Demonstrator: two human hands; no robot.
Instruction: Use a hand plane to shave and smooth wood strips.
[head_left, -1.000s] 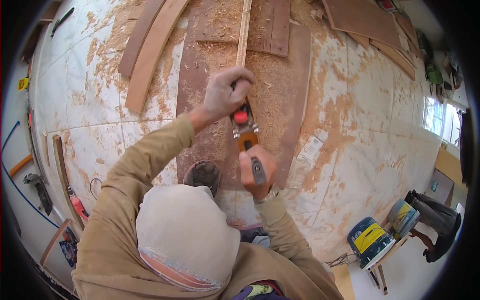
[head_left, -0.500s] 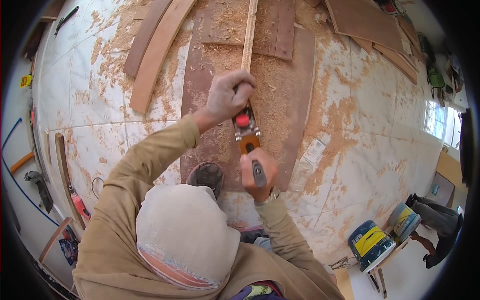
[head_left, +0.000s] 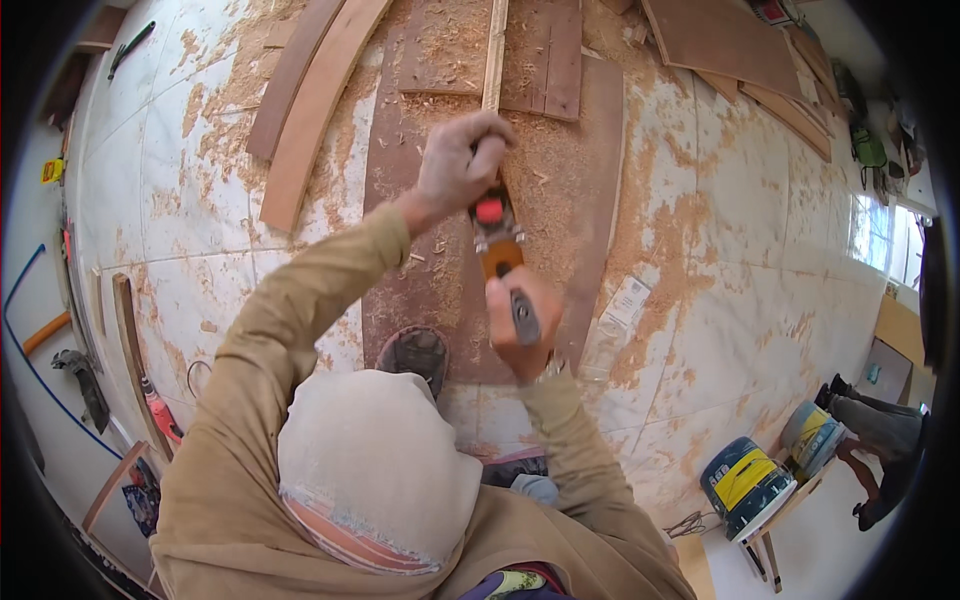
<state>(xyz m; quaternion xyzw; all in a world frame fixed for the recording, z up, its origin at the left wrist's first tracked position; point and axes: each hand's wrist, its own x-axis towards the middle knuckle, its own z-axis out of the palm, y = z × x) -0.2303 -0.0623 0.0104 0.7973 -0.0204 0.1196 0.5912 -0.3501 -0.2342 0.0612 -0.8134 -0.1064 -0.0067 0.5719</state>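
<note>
A hand plane [head_left: 495, 232], with a metal body, orange section and red cap, lies in line with a narrow pale wood strip [head_left: 494, 55] at the centre. My left hand [head_left: 462, 165] is wrapped over the plane's front end, its fingers curled and mostly hiding what they grip. My right hand [head_left: 522, 318] grips the rear handle. Beneath is a large dark brown board [head_left: 398, 270] covered in shavings, with shorter boards [head_left: 550, 60] on it at the top. A dark shoe [head_left: 410, 355] rests on the big board's near part.
Loose planks [head_left: 310, 130] lie left, stacked panels [head_left: 730, 45] upper right. Sawdust covers the tiled floor [head_left: 700, 340]. A pink power tool [head_left: 162, 410] is at left. Buckets [head_left: 738, 485] stand lower right, beside another person's legs [head_left: 875, 435]. A pale cloth-covered head [head_left: 375, 470] fills the lower middle.
Both my hands and the plane have moved forward along the line of the strip, upward in the picture, with the grip unchanged. My forearms have followed them.
</note>
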